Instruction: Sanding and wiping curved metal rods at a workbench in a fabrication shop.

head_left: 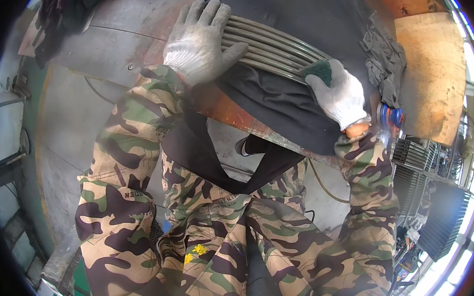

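Metal rods (275, 51), one row: lay on the black cloth (267, 98); judged risk: rods could have rolled apart, or the cloth rucked, had the green pad (318, 71) pushed unevenly or the left hand (200, 44) pressed too lightly; left hand, gloved: lay flat across rods, fingers extended, ungripping, at the cloth's left side; right hand (339, 97), gloved: angled inward over the cloth's right half, grasped the pad against the rods

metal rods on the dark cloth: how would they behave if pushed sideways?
The metal rods are probably stiff: no kinks show along their visible lengths. They may roll or shift separately, since they look round and lie side by side with no visible tie. Their sheen suggests a slippery surface, though the dark cloth beneath could add drag.
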Motion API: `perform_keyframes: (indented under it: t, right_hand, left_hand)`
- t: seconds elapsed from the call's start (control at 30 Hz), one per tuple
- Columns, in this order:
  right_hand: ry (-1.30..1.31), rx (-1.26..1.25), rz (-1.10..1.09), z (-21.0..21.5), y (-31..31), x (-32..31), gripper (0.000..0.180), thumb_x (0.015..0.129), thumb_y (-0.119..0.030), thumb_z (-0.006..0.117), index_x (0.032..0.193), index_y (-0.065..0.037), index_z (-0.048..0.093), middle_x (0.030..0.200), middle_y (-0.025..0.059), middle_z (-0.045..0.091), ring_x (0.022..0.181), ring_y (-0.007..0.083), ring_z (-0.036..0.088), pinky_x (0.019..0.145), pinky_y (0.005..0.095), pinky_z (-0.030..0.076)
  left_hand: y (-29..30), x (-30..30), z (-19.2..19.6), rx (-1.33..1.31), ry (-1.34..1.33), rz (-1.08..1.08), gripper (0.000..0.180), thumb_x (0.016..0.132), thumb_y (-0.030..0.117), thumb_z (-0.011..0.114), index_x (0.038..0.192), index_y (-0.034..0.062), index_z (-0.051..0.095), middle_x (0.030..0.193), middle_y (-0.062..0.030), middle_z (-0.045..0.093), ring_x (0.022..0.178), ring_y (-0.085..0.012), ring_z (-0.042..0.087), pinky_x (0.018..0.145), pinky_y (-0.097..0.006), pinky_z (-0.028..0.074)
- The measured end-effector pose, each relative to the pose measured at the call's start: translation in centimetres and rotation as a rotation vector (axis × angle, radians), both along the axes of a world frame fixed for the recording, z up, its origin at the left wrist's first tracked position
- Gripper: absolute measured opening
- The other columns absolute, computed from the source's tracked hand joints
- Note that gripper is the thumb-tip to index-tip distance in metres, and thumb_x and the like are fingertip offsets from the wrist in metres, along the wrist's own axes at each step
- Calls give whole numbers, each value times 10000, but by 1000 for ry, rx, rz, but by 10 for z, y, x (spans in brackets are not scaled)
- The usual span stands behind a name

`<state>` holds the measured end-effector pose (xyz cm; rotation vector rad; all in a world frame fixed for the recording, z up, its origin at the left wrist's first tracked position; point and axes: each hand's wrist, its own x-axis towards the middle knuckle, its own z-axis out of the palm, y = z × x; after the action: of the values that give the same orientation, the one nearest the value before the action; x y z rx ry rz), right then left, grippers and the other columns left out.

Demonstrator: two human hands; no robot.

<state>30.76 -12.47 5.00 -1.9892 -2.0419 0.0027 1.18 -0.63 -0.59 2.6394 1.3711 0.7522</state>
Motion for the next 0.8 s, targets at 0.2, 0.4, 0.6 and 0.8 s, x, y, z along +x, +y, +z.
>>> perform_keyframes:
  t: [0.2,0.4,0.6,0.8]
  right_hand:
    - [26,156,170,-11,23,-65,231,894,-289,774,1022,-120,681,785,129,728,724,375,734,652,458,590]
    - [-6,106,47,0,-9,-4,122,907,-223,770,999,-151,732,847,91,776,765,310,769,686,400,613]
    - [60,119,130,-11,24,-55,226,904,-290,767,1046,-125,708,808,140,751,736,385,738,658,454,594]
    - [174,74,-18,-8,7,-23,205,921,-289,727,1029,-115,724,859,160,770,804,383,765,745,466,612]
  left_hand:
    - [2,-4,-10,97,-1,15,782,943,527,725,1496,6,540,1542,-222,537,1481,-450,436,1252,-551,342]
    - [-2,-3,-8,149,19,-17,782,940,522,731,1496,7,539,1538,-223,538,1466,-453,449,1250,-552,343]
    - [4,6,-17,147,22,-12,781,959,535,711,1511,15,527,1568,-233,513,1492,-470,424,1264,-566,323]
    - [2,-3,-13,152,56,-13,778,967,528,703,1517,10,520,1568,-241,511,1494,-475,418,1258,-573,323]
